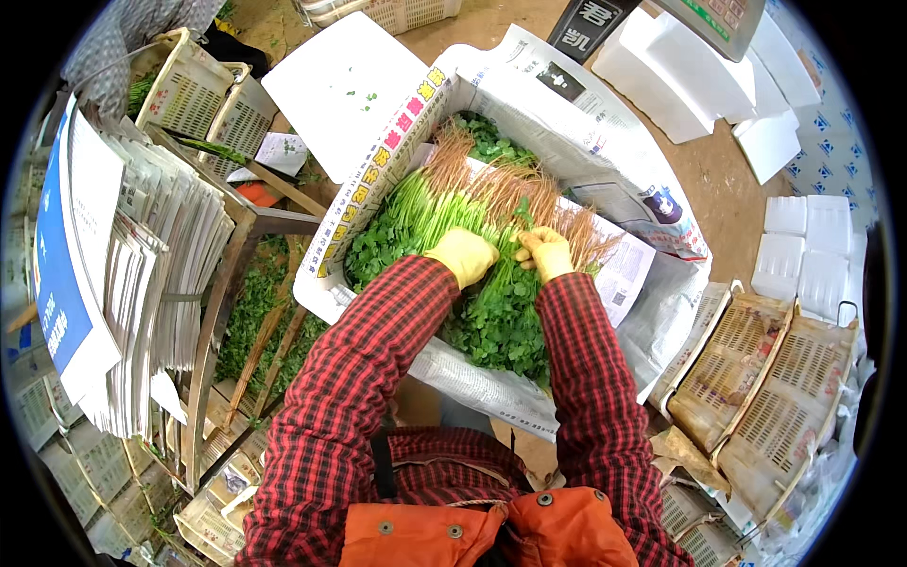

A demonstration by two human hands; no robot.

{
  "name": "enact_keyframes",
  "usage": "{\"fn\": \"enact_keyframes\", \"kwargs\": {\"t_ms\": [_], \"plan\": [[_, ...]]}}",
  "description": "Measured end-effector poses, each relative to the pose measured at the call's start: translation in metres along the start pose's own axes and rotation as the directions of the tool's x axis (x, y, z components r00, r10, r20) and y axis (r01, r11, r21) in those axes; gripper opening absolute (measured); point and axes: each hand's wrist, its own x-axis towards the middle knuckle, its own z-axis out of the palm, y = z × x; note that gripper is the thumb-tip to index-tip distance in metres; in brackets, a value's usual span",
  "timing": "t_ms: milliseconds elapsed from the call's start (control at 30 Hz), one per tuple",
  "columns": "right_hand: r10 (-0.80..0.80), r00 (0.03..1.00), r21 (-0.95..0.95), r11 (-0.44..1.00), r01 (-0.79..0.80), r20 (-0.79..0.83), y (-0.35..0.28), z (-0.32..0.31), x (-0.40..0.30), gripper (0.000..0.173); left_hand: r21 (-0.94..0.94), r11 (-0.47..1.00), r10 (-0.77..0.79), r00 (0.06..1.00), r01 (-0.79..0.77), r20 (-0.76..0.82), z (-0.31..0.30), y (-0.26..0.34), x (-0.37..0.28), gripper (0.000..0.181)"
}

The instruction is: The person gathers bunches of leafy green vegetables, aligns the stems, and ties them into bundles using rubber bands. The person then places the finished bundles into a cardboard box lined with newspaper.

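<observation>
Bunches of rooted green herbs that look like coriander (pixel 439 195) lie in a white box (pixel 320 292) lined with newspaper. Their brown roots (pixel 521 186) point away from me, and the leaves (pixel 499 333) fall towards me. In a yellow glove, my left hand (pixel 464 256) is curled over the pale stems, its fingertips hidden beneath. My right hand (pixel 544 251), gloved alike, has its fingers bent around stems just to the right. Between both hands the stems gather into a bundle. A printed paper sheet (pixel 623 273) shows beneath the roots at the right.
Left stands a stack of newspapers (pixel 166 262) on a metal-framed stand (pixel 212 340), with loose greens (pixel 266 312) below. A white foam board (pixel 340 92) lies beyond the box. Plastic crates (pixel 730 361) and foam pieces (pixel 680 78) are at the right, near a scale (pixel 716 21).
</observation>
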Motion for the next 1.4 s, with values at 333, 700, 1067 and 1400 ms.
{"fn": "enact_keyframes", "kwargs": {"t_ms": [333, 700, 1067, 1400], "plan": [[0.131, 0.991, -0.136, 0.982, -0.13, 0.001, 0.014, -0.012, 0.03, 0.02, -0.982, 0.043, -0.194, 0.963, -0.184, -0.188, -0.031, -0.015, -0.129, 0.014], [-0.181, 0.811, 0.159, 0.981, 0.11, 0.556, -0.074, 0.034, -0.135, 0.011, -0.814, -0.258, -0.627, 0.731, -0.52, -0.269, 0.047, 0.05, -0.244, 0.023], [0.315, 0.327, -0.435, 0.386, 0.814, 0.891, 0.013, 0.222, -0.271, 0.016, -0.773, -0.407, -0.913, 0.249, -0.486, 0.324, 0.233, 0.126, -0.299, 0.031], [-0.11, -0.04, 0.111, 0.771, 0.627, 0.993, 0.016, 0.402, -0.467, 0.043, -0.068, 0.387, -0.856, -0.386, -0.92, 0.343, 0.291, 0.068, -0.668, 0.063]]}}
